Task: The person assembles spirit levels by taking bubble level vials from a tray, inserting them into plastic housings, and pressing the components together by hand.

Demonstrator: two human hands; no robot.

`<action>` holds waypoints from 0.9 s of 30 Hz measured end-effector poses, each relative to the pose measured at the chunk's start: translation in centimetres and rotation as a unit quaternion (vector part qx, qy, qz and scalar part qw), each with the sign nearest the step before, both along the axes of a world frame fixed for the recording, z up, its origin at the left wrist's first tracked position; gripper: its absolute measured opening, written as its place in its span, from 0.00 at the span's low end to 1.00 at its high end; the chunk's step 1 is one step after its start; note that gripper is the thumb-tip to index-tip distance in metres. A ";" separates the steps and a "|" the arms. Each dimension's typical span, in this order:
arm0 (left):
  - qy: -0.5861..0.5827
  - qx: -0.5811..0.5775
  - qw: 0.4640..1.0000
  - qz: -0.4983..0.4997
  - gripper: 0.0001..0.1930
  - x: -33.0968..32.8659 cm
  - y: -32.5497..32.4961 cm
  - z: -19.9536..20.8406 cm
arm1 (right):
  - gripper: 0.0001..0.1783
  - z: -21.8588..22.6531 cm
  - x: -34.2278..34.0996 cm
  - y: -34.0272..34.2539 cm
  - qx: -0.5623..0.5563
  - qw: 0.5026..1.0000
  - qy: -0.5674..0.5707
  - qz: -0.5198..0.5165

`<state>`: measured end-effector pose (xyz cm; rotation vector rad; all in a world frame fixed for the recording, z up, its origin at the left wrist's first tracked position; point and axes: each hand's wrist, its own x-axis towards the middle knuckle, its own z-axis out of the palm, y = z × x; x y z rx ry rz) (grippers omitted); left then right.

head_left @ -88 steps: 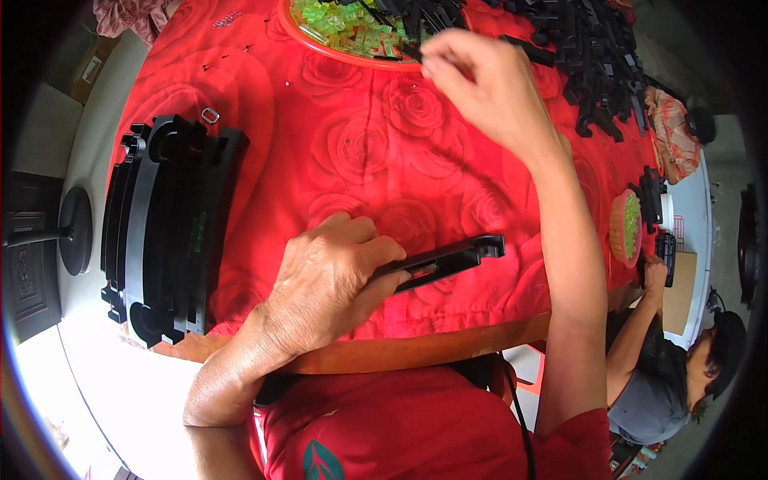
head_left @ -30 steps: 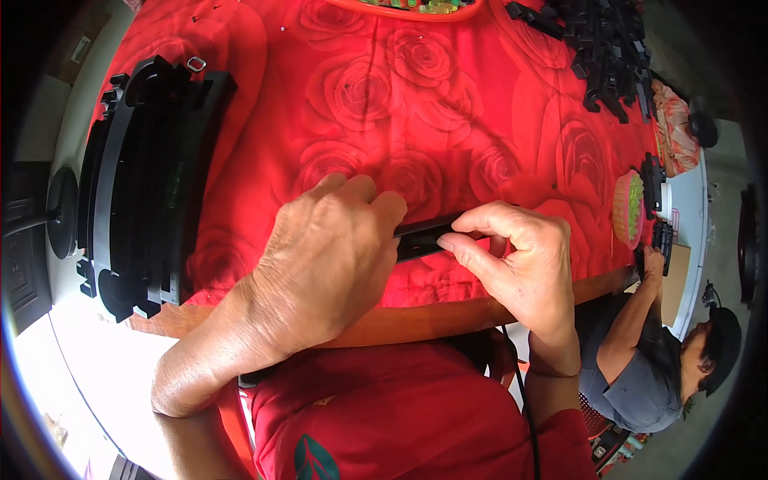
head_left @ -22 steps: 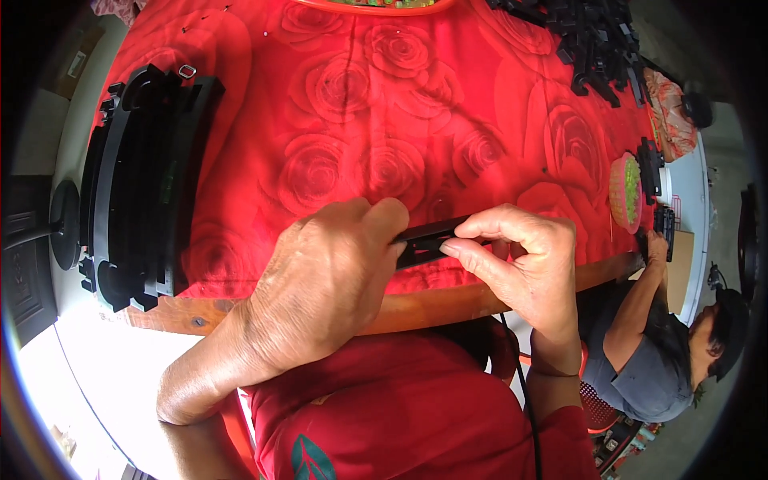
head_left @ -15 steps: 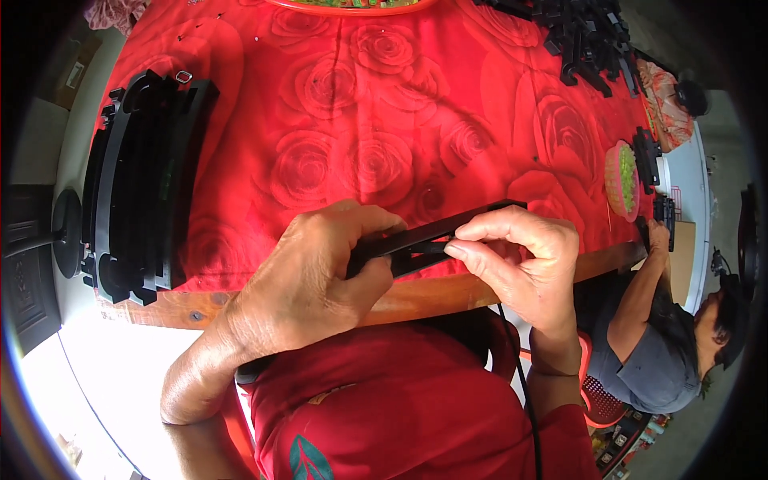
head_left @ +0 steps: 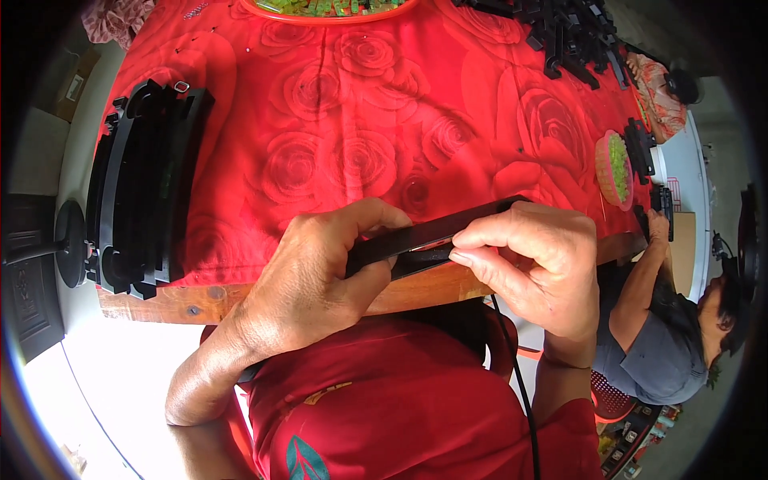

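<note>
The left hand [head_left: 308,284] had its fingers wrapped around one end of a black bar [head_left: 436,230], which stretched past the right fingertips. The right hand's [head_left: 540,268] thumb and forefinger stood slightly parted against it; their grip was unclear. Black parts [head_left: 148,192] lay left of the left fingers.

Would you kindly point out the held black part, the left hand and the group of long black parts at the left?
Held black part [head_left: 432,232]: head view, on its long upper strip.
Left hand [head_left: 310,276]: head view, on its back.
Group of long black parts [head_left: 144,190]: head view, on its middle.
</note>
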<state>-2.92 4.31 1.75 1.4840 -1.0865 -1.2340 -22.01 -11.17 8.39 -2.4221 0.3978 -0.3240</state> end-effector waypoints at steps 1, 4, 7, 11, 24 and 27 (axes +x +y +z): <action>0.001 0.000 1.000 0.000 0.17 0.0 0.0 0.0 | 0.08 0.3 0.2 0.0 0.000 1.000 0.001 0.000; 0.015 -0.008 1.000 0.003 0.17 -0.1 -0.2 -0.2 | 0.08 0.7 0.5 -0.4 -0.024 0.999 0.007 0.025; 0.022 -0.017 1.000 0.008 0.17 -0.5 -0.1 -0.4 | 0.07 0.9 0.5 -0.4 -0.066 0.997 0.025 0.037; 0.018 -0.016 1.000 0.001 0.18 -0.3 -0.5 -0.5 | 0.08 0.4 0.7 -0.7 -0.078 0.995 0.036 0.058; 0.044 0.042 0.998 0.010 0.16 -0.6 -0.7 0.0 | 0.08 0.1 0.3 0.2 -0.112 0.993 0.030 0.033; 0.068 -0.033 0.995 0.062 0.12 -1.2 -0.6 -1.5 | 0.09 0.1 0.4 0.1 -0.132 0.990 0.030 0.035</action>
